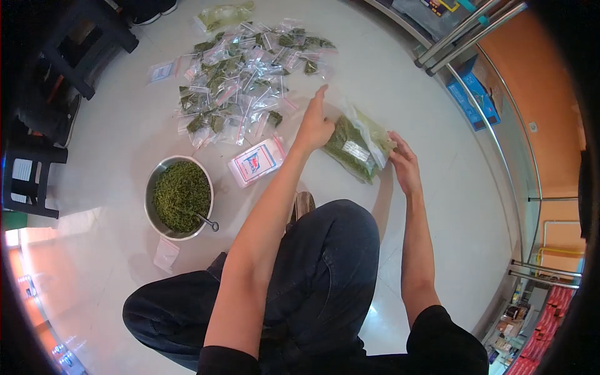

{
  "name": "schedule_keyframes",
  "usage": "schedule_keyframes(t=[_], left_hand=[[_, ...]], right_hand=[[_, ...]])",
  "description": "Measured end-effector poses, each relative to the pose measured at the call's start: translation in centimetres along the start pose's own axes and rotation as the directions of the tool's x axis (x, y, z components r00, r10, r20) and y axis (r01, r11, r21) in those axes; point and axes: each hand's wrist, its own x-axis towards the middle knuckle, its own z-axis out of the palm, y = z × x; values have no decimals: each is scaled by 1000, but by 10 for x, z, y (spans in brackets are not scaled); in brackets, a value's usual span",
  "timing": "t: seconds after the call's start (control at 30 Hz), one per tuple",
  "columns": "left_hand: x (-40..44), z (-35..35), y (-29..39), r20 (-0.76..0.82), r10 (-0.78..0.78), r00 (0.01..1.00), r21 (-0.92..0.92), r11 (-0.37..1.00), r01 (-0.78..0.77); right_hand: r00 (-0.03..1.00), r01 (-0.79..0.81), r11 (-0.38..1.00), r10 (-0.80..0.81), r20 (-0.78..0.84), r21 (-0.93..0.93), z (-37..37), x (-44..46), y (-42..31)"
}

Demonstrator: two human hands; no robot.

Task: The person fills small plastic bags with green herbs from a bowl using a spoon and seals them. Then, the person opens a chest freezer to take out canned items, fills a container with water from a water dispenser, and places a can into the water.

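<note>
On the pale floor lies a large clear bag of green herbs [349, 145] with a white label. My left hand [315, 127] is at its left edge, index finger stretched forward and the other fingers curled. At the right edge, the fingers of my right hand [404, 164] close on the bag's loose plastic. Left of my left forearm lies a white pack of small bags [257, 162] with blue and red print. A steel bowl [148, 203] holds chopped green herbs and a spoon [210, 222]. Ahead is a pile of small filled zip bags [234, 84].
Another large bag [225, 16] lies beyond the pile. One small flat bag [166, 254] is below the bowl, another pack [164, 71] left of the pile. Dark stools [31, 172] stand at left. Metal rails [478, 103] and a blue box [470, 100] are at right.
</note>
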Motion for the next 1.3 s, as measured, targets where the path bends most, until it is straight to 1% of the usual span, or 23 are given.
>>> schedule_keyframes(t=[0.07, 0.17, 0.23, 0.3, 0.37, 0.4, 0.47, 0.5, 0.53, 0.57, 0.63, 0.67, 0.7, 0.73, 0.8, 0.87, 0.93, 1.0, 1.1, 1.17, 1.2, 1.27, 1.3], left_hand=[[-3, -8, 15, -112, -14, 994, 35, 999, 18], [-43, -31, 39, -193, 179, 965, 180, 973, -145], [-96, -61, 79, -180, 178, 967, 117, 980, -159], [-157, -117, 134, -112, 128, 985, 100, 988, -117], [-204, -184, 154, -184, 187, 965, 321, 939, -121], [-223, -218, 160, -290, 164, 943, 396, 918, -37], [-255, -292, 163, -506, 109, 855, 445, 883, 151], [-271, -330, 154, -555, 101, 826, 548, 791, 271], [-291, -363, 139, -586, 1, 811, 610, 659, 440], [-311, -392, 113, -606, -152, 781, 649, 473, 596], [-335, -411, 59, -529, -502, 684, 595, 354, 721], [-342, -400, 29, -475, -552, 685, 754, 146, 641], [-336, -384, 17, -399, -699, 593, 777, 85, 624], [-327, -365, 29, -345, -761, 549, 784, 88, 615], [-323, -351, 16, -339, -757, 559, 788, 97, 608], [-316, -344, 14, -354, -753, 554, 757, 116, 643], [-317, -343, -5, -390, -709, 588, 723, 160, 672], [-320, -343, -24, -407, -675, 615, 712, 187, 676], [-324, -346, -36, -405, -641, 652, 730, 202, 653], [-325, -346, -30, -394, -611, 687, 751, 216, 624], [-322, -348, -24, -392, -634, 666, 734, 221, 643], [-318, -351, -13, -388, -674, 629, 701, 227, 676], [-318, -352, -14, -385, -691, 612, 691, 224, 688]], right_hand=[[997, 68, 998, -67, -35, 5, -2, 2, 3], [996, 85, 994, -86, -14, -62, -10, 0, 4], [995, 88, 980, -97, -38, -180, -16, -1, 2], [985, 119, 974, -140, -96, -194, -18, -3, 5], [949, 139, 914, -233, -212, -381, -4, -7, -9], [917, 180, 855, -325, -232, -487, 5, -8, -20], [816, 236, 691, -523, -246, -684, 26, -9, -49], [773, 297, 645, -595, -219, -704, 46, -10, -73], [725, 353, 598, -661, -194, -719, 74, -14, -100], [703, 423, 588, -693, -159, -689, 110, -21, -129], [673, 568, 592, -734, -92, -571, 188, -37, -183], [667, 633, 606, -743, -57, -481, 226, -46, -205], [636, 709, 543, -768, 76, -450, 258, -54, -225], [589, 776, 479, -782, 202, -410, 287, -62, -241], [438, 861, 240, -798, 414, -448, 341, -77, -259], [425, 895, 249, -725, 542, -369, 381, -76, -256], [633, 774, 430, -534, 561, -465, 415, -87, -234], [776, 624, 524, -333, 536, -579, 421, -76, -189], [868, 486, 306, -57, 494, -819, 383, -18, -110], [910, 387, 80, 124, 395, -918, 333, 43, -59], [925, 332, -56, 213, 314, -941, 314, 67, -38], [965, 191, -37, 189, 181, -981, 299, 76, -3], [947, 221, -12, 242, 212, -975, 295, 81, 18]])
